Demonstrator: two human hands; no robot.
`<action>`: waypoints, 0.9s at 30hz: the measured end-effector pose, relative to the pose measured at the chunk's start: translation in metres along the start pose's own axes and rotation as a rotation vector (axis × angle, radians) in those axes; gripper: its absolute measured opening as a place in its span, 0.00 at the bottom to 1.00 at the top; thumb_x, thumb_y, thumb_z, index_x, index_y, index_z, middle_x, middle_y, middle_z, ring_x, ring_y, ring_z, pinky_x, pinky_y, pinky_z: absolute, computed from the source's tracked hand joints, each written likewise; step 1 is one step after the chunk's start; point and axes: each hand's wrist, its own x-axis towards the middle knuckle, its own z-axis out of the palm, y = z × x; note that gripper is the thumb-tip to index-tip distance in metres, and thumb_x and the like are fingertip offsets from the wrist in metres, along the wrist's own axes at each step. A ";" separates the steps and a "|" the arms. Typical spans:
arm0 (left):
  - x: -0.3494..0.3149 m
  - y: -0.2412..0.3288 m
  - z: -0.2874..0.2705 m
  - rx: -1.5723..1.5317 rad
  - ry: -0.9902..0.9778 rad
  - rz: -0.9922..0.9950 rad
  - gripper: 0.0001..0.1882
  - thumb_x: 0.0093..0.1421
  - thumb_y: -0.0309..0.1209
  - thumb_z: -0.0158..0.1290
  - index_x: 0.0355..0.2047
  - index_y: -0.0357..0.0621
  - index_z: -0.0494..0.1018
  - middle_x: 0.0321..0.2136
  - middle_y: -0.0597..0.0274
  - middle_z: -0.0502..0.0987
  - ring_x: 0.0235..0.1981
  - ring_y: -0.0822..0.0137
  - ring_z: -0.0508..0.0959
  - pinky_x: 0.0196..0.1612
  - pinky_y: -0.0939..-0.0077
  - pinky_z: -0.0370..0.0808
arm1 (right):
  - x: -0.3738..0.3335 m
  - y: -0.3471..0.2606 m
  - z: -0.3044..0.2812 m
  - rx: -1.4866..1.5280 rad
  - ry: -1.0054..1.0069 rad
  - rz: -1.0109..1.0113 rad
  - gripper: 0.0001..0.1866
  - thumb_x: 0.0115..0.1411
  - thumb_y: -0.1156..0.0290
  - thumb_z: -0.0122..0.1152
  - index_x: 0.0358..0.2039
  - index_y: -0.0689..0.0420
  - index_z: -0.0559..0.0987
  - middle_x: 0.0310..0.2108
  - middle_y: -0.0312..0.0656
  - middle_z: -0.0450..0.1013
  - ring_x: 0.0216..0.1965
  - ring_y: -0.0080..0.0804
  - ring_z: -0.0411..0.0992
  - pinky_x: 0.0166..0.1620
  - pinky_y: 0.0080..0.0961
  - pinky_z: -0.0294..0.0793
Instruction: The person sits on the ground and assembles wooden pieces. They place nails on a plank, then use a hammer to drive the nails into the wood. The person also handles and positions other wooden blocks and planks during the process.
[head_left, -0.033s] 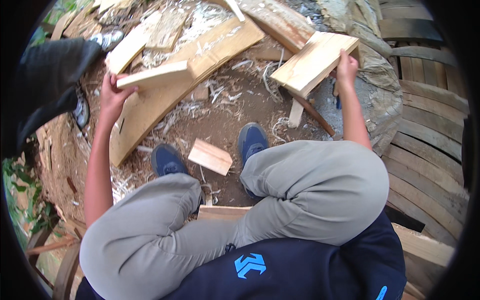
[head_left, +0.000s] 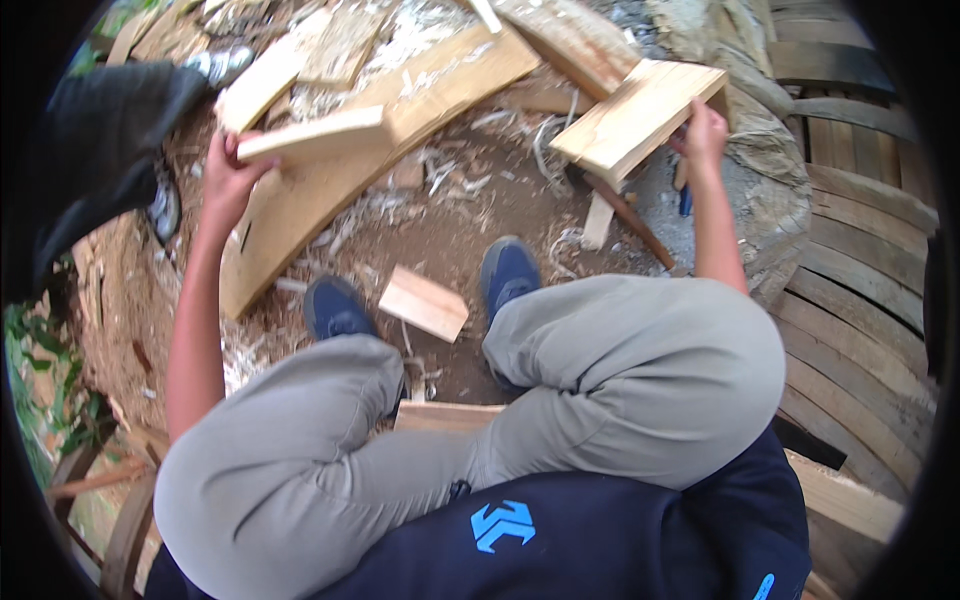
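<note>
My left hand [head_left: 230, 178] pinches one end of a short pale board [head_left: 320, 138] between thumb and fingers, holding it edge-up over a long wide plank [head_left: 270, 225]. To the right, my right hand [head_left: 704, 138] grips the near right edge of a wider, thick-looking pale wooden piece [head_left: 638, 112]. Its underside is mostly hidden. Beneath that piece a brown wooden handle [head_left: 635, 225] slants down; what it belongs to is largely covered. A small cut block [head_left: 424, 303] with an angled end lies on the ground between my shoes.
Wood shavings [head_left: 440, 175] litter the dirt. Another weathered beam [head_left: 580, 45] lies at the back. A blue-tipped tool [head_left: 685, 200] sits by a crumpled sheet [head_left: 765, 190]. Stacked slats [head_left: 860, 240] line the right. Another person's dark-trousered leg [head_left: 110, 130] stands at left.
The whole view has shifted slightly, so things sit a little higher and to the right. The left board's free end has risen a little. Both hands keep their hold.
</note>
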 end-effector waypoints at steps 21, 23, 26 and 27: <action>-0.003 0.001 -0.002 -0.011 -0.016 0.010 0.27 0.56 0.22 0.68 0.35 0.47 0.56 0.44 0.56 0.76 0.46 0.71 0.78 0.49 0.76 0.79 | -0.315 0.070 0.155 -0.551 -1.612 -0.789 0.55 0.48 0.49 0.73 0.73 0.46 0.53 0.65 0.59 0.58 0.63 0.58 0.65 0.61 0.47 0.71; 0.002 -0.002 -0.007 0.039 -0.016 -0.040 0.27 0.56 0.21 0.68 0.36 0.48 0.55 0.44 0.56 0.76 0.45 0.73 0.78 0.48 0.77 0.79 | -0.318 0.070 0.156 -0.502 -1.638 -0.567 0.56 0.47 0.57 0.73 0.73 0.46 0.52 0.66 0.61 0.57 0.63 0.58 0.64 0.61 0.47 0.71; 0.001 -0.004 -0.007 0.016 -0.020 -0.011 0.27 0.56 0.21 0.68 0.36 0.48 0.55 0.44 0.56 0.76 0.45 0.72 0.78 0.47 0.77 0.80 | -0.321 0.066 0.152 -0.451 -1.609 -0.495 0.55 0.45 0.66 0.67 0.74 0.47 0.50 0.64 0.63 0.61 0.61 0.61 0.67 0.61 0.47 0.72; -0.001 -0.003 -0.008 0.011 -0.024 0.007 0.27 0.57 0.21 0.67 0.36 0.48 0.55 0.45 0.54 0.77 0.47 0.70 0.78 0.48 0.76 0.80 | -0.319 0.066 0.153 -0.413 -1.523 -0.515 0.53 0.46 0.68 0.65 0.73 0.49 0.52 0.59 0.63 0.66 0.58 0.60 0.69 0.60 0.46 0.72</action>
